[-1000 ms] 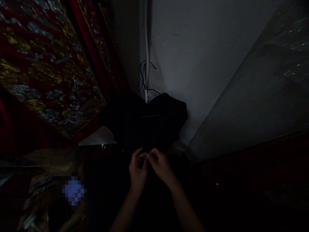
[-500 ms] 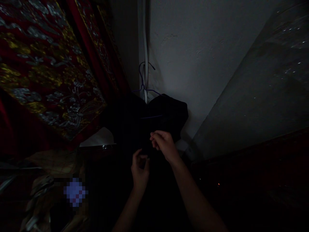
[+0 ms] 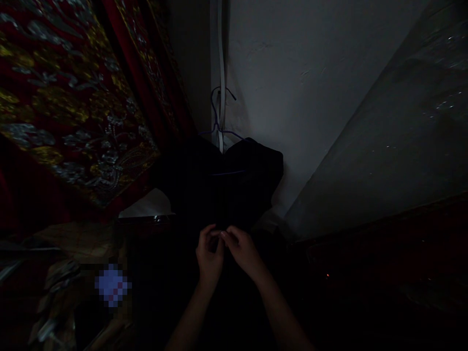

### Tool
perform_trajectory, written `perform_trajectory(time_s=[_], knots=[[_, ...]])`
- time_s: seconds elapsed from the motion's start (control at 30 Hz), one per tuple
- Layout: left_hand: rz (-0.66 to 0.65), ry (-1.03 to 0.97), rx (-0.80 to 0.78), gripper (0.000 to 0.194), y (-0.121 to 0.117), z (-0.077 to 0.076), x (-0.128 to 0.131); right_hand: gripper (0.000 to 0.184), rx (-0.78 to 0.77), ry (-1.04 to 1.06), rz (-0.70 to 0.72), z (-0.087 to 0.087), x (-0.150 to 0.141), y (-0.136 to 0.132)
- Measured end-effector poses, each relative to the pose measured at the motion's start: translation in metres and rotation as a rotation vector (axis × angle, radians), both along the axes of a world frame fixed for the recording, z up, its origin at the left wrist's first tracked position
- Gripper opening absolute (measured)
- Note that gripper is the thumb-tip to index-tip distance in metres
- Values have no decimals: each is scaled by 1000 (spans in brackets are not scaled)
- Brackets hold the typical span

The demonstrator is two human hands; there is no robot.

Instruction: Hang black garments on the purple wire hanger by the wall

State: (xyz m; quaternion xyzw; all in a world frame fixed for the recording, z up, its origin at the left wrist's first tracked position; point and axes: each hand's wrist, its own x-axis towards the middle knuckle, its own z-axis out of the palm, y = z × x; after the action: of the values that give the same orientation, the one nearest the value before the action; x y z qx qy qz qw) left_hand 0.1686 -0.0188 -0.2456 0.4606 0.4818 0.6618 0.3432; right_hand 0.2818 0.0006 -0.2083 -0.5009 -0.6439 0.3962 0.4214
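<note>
A black short-sleeved garment (image 3: 241, 195) hangs on a thin purple-blue hanger (image 3: 216, 124) hooked near a pale vertical strip. In front of its lower part, my left hand (image 3: 210, 253) has its fingers curled with the thumb and fingertips close together. My right hand (image 3: 241, 248) meets it from the right, thumb and fingers pinched beside the left fingertips. Both hands are closed at the garment's front. What lies between the fingers is too dark and small to make out.
Red cloth with gold and silver embroidery (image 3: 73, 97) hangs at the upper left. Below it are jumbled items and a blurred blue-white patch (image 3: 112, 285). A plain wall (image 3: 285, 87) stands behind, with a shiny translucent sheet (image 3: 398, 122) at the right and a dark reddish surface (image 3: 383, 253) below.
My right hand has come down and slightly left, so its fingertips now meet those of my left hand. The left hand has hardly moved.
</note>
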Motion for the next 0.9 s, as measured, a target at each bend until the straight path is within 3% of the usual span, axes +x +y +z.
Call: perform_trajectory(time_s=[0.1, 0.2, 0.27, 0.37, 0.53, 0.63, 0.73, 0.8, 0.9], knots=[[-6, 6, -8, 33, 0, 2, -2, 38, -93, 143, 59, 4, 1, 0], [-2, 23, -8, 29, 0, 4, -1, 38, -291, 335, 83, 9, 0, -1], [-5, 47, 4, 22, 1, 5, 0, 37, -367, 423, 64, 20, -1, 4], [-11, 143, 12, 11, 3, 5, 3, 32, -325, 492, 12, 60, -4, 25], [-30, 316, -14, 8, 11, -2, 12, 22, -65, 562, -1, 158, -8, 78], [-101, 366, 9, 11, 20, 2, 14, 21, 34, 545, 32, 191, -8, 88], [-186, 402, 70, 19, 34, 32, 7, 23, 80, 547, 35, 191, -5, 80], [-163, 424, 174, 21, 45, 71, -3, 25, 94, 530, 45, 183, -1, 73], [27, 489, 450, 31, 63, 143, -22, 27, 131, 460, 74, 179, 4, 68]])
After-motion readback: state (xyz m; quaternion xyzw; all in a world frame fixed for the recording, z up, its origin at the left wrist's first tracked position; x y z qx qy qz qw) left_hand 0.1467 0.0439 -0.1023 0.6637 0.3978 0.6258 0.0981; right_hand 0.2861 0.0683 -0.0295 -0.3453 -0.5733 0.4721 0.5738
